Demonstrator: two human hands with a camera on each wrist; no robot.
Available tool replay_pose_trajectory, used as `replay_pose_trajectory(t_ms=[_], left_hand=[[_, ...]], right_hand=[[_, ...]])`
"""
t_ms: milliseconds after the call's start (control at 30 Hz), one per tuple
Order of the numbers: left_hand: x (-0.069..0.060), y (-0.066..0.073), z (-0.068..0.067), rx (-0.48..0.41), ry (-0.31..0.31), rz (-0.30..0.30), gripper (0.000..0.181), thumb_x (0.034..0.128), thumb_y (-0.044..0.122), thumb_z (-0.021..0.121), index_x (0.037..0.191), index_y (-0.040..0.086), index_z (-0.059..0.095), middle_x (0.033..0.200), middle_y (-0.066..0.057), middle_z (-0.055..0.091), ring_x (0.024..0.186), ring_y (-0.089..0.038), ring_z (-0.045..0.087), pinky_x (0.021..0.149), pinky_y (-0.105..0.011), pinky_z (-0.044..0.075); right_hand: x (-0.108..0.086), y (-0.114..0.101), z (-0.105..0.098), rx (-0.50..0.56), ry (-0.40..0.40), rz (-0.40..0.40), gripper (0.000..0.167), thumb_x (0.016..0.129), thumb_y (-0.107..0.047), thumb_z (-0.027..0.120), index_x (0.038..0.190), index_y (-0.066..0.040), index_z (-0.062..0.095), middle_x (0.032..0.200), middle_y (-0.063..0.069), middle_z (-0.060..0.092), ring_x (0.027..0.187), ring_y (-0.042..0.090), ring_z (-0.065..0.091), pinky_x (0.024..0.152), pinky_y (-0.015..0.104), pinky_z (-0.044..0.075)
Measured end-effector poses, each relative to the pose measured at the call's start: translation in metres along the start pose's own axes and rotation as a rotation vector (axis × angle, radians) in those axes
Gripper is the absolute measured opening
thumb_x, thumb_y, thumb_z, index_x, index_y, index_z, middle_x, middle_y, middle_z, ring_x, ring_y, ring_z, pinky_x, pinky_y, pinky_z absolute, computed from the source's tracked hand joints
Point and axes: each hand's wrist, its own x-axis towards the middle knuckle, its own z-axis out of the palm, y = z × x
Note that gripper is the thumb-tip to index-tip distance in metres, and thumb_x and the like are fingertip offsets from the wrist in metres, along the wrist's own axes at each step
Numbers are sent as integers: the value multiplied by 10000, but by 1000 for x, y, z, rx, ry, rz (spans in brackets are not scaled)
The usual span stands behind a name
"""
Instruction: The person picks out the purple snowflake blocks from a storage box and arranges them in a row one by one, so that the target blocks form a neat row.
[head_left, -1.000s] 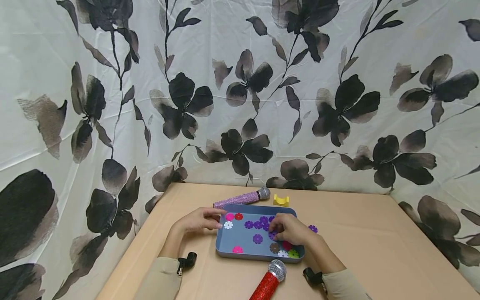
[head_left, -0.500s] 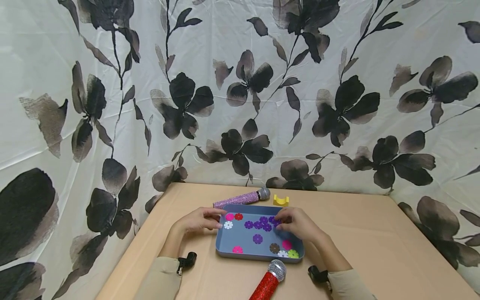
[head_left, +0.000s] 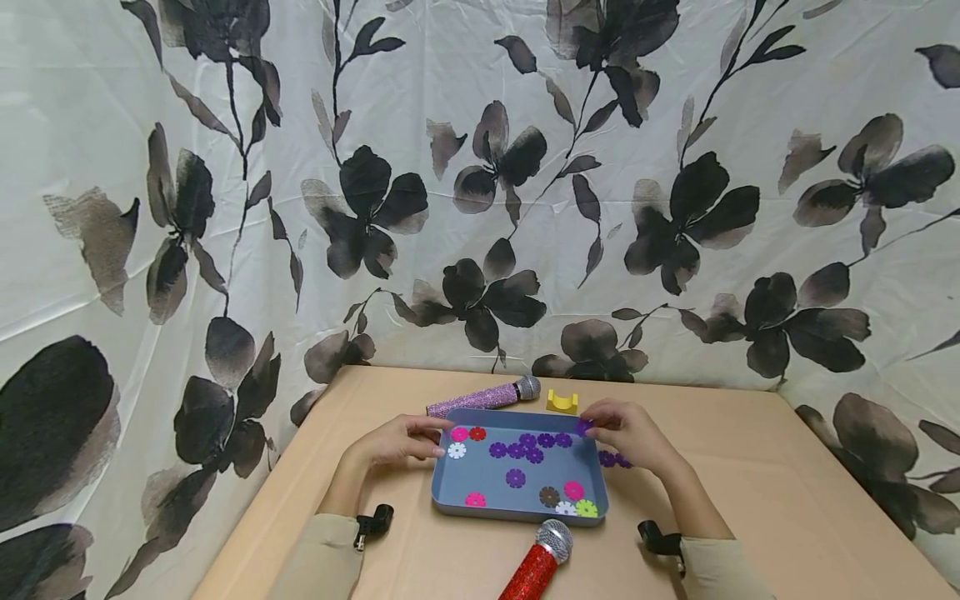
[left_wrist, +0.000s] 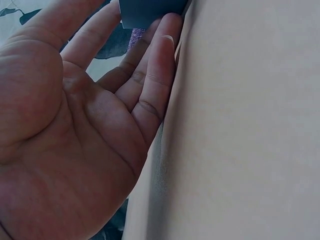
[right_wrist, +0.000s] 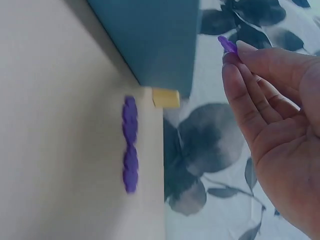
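Observation:
My right hand (head_left: 633, 433) pinches a purple flower-shaped piece (right_wrist: 228, 44) between thumb and fingertips, above the right rim of the blue-grey tray (head_left: 487, 511). Several purple flower pieces (head_left: 516, 450) lie close together in the tray's upper half, and a lone purple one (head_left: 515, 477) sits below them. My left hand (head_left: 393, 439) touches the tray's left wall with relaxed, mostly straight fingers; in the left wrist view its fingertips meet the tray corner (left_wrist: 145, 14). Beside the tray, on the table, two purple flower pieces (right_wrist: 130, 145) lie under my right hand.
Pink, red and white pieces (head_left: 457, 450) lie at the tray's left; brown, pink, white and green ones (head_left: 586, 507) at its lower right. A purple glittery microphone (head_left: 483, 397) and a yellow holder (head_left: 562, 402) stand behind it. A red microphone (head_left: 534, 567) lies in front.
My right hand has moved from inside the tray up and right to its right rim, carrying a purple flower piece out of the group. The left hand stays in place.

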Motion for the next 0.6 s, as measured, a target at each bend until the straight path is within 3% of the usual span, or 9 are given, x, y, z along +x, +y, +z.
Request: replay_pose_trajectory(t_ms=[133,433,600], left_hand=[[-1,0,-1,1,-1,2,556,930,163,796,1447,77,610,1230,-184,700,963,-176,641,813,-315,561],[-1,-1,-2,8,-2,5,556,929,157,795,1446,72,610,1212,-194,699,928,-168,626,783,-291,549],[-2,-1,0,0,1,-2,556,935,165,791,1451,73,606,1232,-184,699,956,-171,628,806,-299,551]], right_hand=[[-4,8,-13,9,20,1,219,926,-17,756,1141,-53,769,1098,73,742,895,143,689,796,227,583],[-16,25,-39,16,13,117,218,919,-46,770,1137,-46,759,1075,105,759,900,182,692,790,205,575],[-23,37,-49,-19,-4,136,203,893,1,770,1096,-6,765,1030,122,766,842,147,664,748,218,564]])
